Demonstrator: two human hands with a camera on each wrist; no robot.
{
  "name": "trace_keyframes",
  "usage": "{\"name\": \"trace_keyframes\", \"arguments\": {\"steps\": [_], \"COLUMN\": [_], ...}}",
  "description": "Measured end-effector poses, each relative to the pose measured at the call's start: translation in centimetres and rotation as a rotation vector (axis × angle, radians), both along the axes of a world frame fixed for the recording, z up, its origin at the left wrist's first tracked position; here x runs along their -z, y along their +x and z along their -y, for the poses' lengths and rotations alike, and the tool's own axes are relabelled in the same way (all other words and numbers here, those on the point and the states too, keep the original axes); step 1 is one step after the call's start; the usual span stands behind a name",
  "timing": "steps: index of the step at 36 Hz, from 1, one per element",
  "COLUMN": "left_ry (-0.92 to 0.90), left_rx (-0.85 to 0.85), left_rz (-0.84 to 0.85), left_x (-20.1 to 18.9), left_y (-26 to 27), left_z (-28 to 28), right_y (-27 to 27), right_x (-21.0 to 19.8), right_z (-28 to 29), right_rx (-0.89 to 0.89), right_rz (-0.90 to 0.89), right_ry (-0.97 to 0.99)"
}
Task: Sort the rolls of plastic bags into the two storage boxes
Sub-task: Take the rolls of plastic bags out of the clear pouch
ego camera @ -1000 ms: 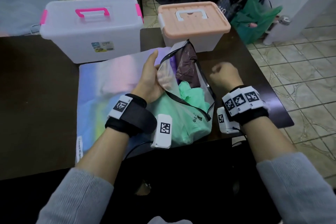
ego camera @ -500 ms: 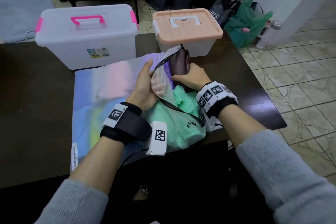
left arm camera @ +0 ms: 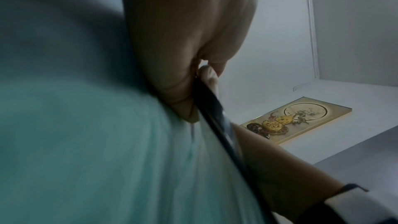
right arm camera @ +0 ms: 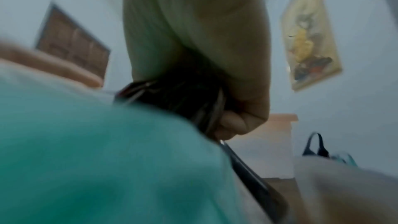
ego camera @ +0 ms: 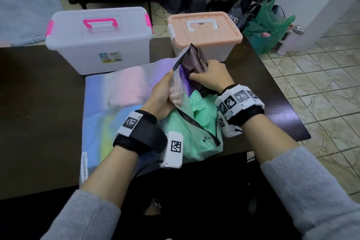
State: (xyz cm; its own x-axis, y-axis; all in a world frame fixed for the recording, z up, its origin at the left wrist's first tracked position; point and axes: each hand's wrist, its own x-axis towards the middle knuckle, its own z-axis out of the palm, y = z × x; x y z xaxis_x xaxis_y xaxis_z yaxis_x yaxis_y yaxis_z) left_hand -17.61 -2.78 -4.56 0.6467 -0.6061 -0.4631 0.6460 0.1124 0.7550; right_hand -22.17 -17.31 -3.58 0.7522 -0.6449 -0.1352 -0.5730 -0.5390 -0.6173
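A clear zip pouch (ego camera: 180, 91) with a black zipper stands open on the table. It is stuffed with mint-green (ego camera: 202, 115), purple and dark brown plastic bags. My left hand (ego camera: 162, 95) grips the pouch's left rim (left arm camera: 206, 94). My right hand (ego camera: 210, 75) reaches into the mouth and clutches the dark brown bag roll (ego camera: 194, 60), seen as a dark bundle (right arm camera: 183, 98) in the right wrist view. Behind stand two lidded storage boxes: a clear one with pink handle (ego camera: 99, 39) at left and a peach-lidded one (ego camera: 204, 29) at right.
An iridescent flat packet (ego camera: 116, 99) lies on the dark table (ego camera: 39, 103) under the pouch. The table's right edge is close to my right wrist. On the tiled floor beyond are dark bags, a green bag (ego camera: 266, 25) and a chair.
My right hand moved from beside the pouch into its mouth and closed on the dark brown bag roll. The left hand kept its hold on the pouch rim.
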Motion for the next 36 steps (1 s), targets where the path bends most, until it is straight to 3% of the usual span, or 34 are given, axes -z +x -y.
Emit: {"name": "trace_keyframes", "arguments": {"steps": [5, 12, 24, 30, 36], "left_ry": [-0.001, 0.031, 0.088, 0.058, 0.04], "left_rx": [-0.014, -0.052, -0.041, -0.034, -0.01], "left_rz": [0.029, 0.031, 0.037, 0.023, 0.022], "left_x": [-0.8, -0.9, 0.2, 0.2, 0.5], "left_y": [-0.6, -0.6, -0.1, -0.1, -0.2], "left_z": [0.1, 0.3, 0.5, 0.5, 0.5], "right_y": [-1.2, -6.0, -8.6, -7.2, -6.2], "right_x": [-2.2, -3.8, 1.5, 4.2, 5.2], "right_z": [1.4, 5.4, 11.2, 11.4, 11.4], "right_rx": [0.06, 0.1, 0.338, 0.381, 0.429], "right_rz": [-0.016, -0.099, -0.162, -0.388, -0.444], "right_ry": [0.297, 0.359, 0.057, -0.079, -0.156]}}
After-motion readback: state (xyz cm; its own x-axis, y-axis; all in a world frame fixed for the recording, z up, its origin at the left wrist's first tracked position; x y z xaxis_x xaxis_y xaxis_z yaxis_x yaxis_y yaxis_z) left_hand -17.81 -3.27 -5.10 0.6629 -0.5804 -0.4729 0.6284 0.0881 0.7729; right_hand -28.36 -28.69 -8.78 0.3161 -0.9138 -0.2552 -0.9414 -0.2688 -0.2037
